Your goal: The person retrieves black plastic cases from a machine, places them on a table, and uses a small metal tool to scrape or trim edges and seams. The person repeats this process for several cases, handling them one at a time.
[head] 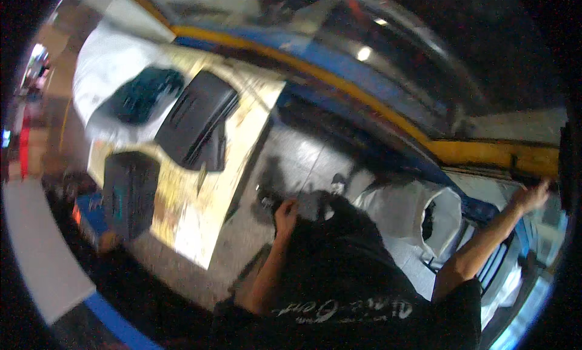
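My left hand (286, 213) hangs in front of my dark shirt, fingers bent. Blur hides whether anything is between them. My right arm reaches out to the far right, where my right hand (536, 195) is at a dark upright object (565, 168); its grip is unclear. On the left, a worn, light-coloured tabletop (182, 222) bears a black moulded plastic part (195, 118). Beside that part lies a white sack (113, 54) with dark contents (145, 95). A second dark part (131, 190) is at the tabletop's near left edge.
A co-worker's hand (109, 241) is by the second dark part, near a blue box (91, 213). A white sack with an open mouth (441, 220) stands between my body and right arm. A yellow rail (318, 72) and blue machine frame run across the far side.
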`<state>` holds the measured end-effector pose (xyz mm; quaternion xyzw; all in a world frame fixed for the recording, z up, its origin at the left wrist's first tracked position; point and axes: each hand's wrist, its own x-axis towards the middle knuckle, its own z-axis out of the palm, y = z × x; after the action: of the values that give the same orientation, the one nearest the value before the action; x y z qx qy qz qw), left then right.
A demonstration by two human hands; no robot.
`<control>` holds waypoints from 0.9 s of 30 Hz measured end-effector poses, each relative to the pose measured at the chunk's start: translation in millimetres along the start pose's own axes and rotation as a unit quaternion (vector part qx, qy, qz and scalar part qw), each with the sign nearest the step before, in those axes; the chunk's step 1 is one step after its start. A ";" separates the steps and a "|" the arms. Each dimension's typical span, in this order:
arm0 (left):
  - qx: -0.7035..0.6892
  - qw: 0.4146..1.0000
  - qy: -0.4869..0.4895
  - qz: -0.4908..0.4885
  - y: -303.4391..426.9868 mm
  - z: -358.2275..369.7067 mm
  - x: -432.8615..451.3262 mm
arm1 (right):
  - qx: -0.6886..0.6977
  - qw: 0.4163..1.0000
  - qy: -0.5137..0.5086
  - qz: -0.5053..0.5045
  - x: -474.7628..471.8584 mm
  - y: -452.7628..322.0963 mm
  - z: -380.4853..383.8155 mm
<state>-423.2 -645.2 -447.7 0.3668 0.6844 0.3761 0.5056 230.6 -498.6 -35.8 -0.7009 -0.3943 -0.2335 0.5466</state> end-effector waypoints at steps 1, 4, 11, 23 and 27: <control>-0.043 0.999 0.000 -0.026 15.7 3.3 16.5 | 0.116 0.992 -0.017 0.055 0.3 -2.1 6.8; 0.125 0.982 0.114 0.081 83.3 -17.7 78.2 | 0.241 0.962 -0.024 0.128 -11.0 -20.8 13.4; 0.346 0.900 0.263 -0.033 221.4 -9.2 249.4 | -0.282 0.888 -0.118 -0.343 -46.2 -88.6 20.9; 0.315 0.911 0.257 -0.073 224.9 3.5 301.9 | 0.349 0.919 -0.179 0.047 -123.0 -215.5 122.7; 0.097 0.951 0.292 0.035 195.0 0.3 315.1 | 0.248 0.950 -0.189 -0.023 -159.7 -245.5 142.6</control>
<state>-468.4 -279.8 -406.2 0.3126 0.8218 0.4159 0.2322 -75.1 -388.1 -55.9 -0.5656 -0.5514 -0.0041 0.6132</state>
